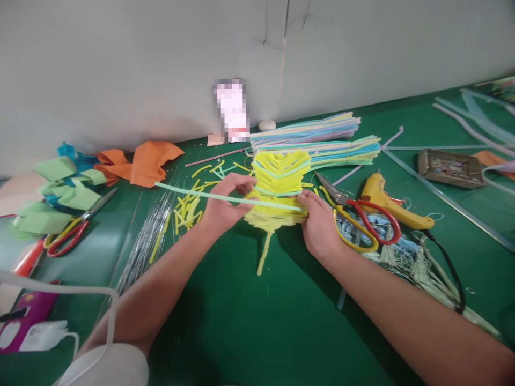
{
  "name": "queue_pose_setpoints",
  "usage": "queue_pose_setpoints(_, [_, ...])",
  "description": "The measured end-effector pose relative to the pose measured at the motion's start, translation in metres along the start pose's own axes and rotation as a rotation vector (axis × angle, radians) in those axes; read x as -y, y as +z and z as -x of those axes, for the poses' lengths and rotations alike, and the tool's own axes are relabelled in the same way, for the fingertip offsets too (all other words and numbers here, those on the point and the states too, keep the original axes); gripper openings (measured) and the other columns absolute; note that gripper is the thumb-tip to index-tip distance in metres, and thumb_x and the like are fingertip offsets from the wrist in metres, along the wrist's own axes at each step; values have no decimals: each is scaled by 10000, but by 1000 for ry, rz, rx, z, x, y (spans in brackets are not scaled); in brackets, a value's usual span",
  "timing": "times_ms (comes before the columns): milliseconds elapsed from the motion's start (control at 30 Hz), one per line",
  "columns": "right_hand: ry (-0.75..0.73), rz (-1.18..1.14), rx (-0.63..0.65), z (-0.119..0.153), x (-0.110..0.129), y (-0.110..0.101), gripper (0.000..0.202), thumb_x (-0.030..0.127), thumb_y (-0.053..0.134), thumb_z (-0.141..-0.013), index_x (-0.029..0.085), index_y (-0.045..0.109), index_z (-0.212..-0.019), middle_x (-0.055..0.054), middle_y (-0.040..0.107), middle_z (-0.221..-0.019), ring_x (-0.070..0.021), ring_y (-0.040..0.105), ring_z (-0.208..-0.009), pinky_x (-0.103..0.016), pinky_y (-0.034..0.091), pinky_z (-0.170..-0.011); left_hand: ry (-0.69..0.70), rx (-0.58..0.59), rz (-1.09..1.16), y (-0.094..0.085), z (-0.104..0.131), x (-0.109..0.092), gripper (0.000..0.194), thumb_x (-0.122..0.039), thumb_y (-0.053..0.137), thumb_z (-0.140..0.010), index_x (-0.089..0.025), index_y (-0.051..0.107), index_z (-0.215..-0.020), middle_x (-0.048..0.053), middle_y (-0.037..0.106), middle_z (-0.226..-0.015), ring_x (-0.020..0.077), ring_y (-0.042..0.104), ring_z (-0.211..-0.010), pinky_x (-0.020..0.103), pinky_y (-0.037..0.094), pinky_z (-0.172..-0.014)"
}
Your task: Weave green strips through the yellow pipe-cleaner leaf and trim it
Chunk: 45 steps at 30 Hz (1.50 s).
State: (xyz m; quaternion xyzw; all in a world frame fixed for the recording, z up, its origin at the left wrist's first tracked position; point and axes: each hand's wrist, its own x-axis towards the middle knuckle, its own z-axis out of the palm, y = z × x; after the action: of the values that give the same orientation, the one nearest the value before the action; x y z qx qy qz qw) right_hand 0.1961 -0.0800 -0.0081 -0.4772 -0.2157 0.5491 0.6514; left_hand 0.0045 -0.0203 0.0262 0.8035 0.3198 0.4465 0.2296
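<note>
A leaf-shaped piece of yellow pipe cleaners (281, 169) with mint-green stripes and a pale yellow stem (263, 254) is held up over the middle of the table. Across its lower part lies one long mint-green pipe cleaner (189, 193), its free end reaching far to the left. My left hand (225, 206) is closed at the leaf's left edge, thumb along the mint strip. At the right edge, my right hand (319, 220) pinches the leaf together with the strip's other end. Some of my fingertips are hidden behind the leaf.
Red-and-yellow scissors (358, 214) and a yellow glue gun (392, 206) lie right. Behind are pipe-cleaner bundles (314, 142) and a phone (233, 110). Left are yellow offcuts (187, 212), wires (145, 241), other scissors (76, 228) and orange sheets (148, 163). A grey wall (140, 64) stands behind.
</note>
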Motion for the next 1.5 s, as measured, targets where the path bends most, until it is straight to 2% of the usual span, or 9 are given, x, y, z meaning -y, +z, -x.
queue_pose_setpoints(167, [5, 9, 37, 2, 2, 1, 85, 313, 678, -715, 245, 656, -761, 22, 701, -756, -207, 650, -817, -343, 512, -732, 372, 97, -365, 2, 0, -6, 267, -310, 712, -789, -219, 674, -1037, 66, 691, -1001, 211, 621, -955, 387, 492, -888])
queue_pose_setpoints(233, [13, 5, 19, 3, 2, 2, 97, 313, 683, -704, 248, 648, -766, 23, 701, -756, -208, 648, -826, -342, 510, -733, 417, 121, -429, 3, 3, -7, 215, -275, 687, -800, -231, 678, -1010, 54, 698, -989, 211, 617, -949, 390, 484, -888])
queue_pose_setpoints(333, [28, -8, -18, 3, 2, 2, 117, 318, 695, -685, 248, 640, -761, 24, 701, -759, -207, 646, -823, -346, 510, -739, 202, -25, -325, 7, 8, -8, 166, -264, 681, -790, -214, 666, -947, 69, 681, -1027, 215, 613, -982, 392, 483, -889])
queue_pose_setpoints(433, [36, -10, -42, 2, 2, 2, 124, 323, 707, -674, 252, 639, -750, 25, 700, -754, -208, 647, -806, -348, 514, -723, -300, -186, 75, 15, 10, -8, 212, -314, 696, -775, -196, 648, -945, 59, 681, -951, 180, 631, -864, 328, 506, -777])
queue_pose_setpoints(500, [35, 5, -40, 2, 1, 2, 127, 333, 709, -677, 250, 642, -747, 24, 700, -753, -208, 648, -789, -349, 516, -710, -585, -186, 320, 20, 10, -7, 218, -346, 722, -743, -180, 665, -873, 27, 664, -799, 146, 605, -710, 276, 481, -665])
queue_pose_setpoints(600, [27, 19, -23, 2, 0, 2, 138, 353, 703, -691, 246, 645, -756, 24, 699, -742, -205, 648, -769, -348, 516, -701, -777, -202, 510, 27, 10, -7, 193, -323, 752, -683, -167, 650, -735, -13, 605, -655, 114, 546, -600, 244, 431, -588])
queue_pose_setpoints(833, [15, 34, -23, 2, -1, 2, 153, 353, 707, -692, 246, 650, -785, 33, 697, -735, -193, 645, -770, -329, 506, -707, -883, -239, 825, 34, 10, -14, 190, -259, 707, -648, -181, 550, -722, -31, 606, -651, 120, 583, -585, 237, 448, -567])
queue_pose_setpoints(1233, [14, 12, -39, 2, 0, 2, 142, 342, 714, -698, 241, 657, -780, 27, 705, -774, -188, 651, -785, -334, 515, -737, -801, -244, 888, 35, 13, -17, 198, -294, 690, -718, -180, 600, -852, 4, 635, -769, 149, 633, -660, 281, 496, -632])
queue_pose_setpoints(1500, [3, 26, -17, 1, -2, 1, 161, 351, 713, -706, 252, 670, -825, 22, 713, -790, -198, 656, -807, -346, 522, -740, -738, -271, 848, 37, 15, -18, 165, -288, 659, -713, -203, 546, -799, -2, 596, -758, 139, 598, -651, 283, 485, -604])
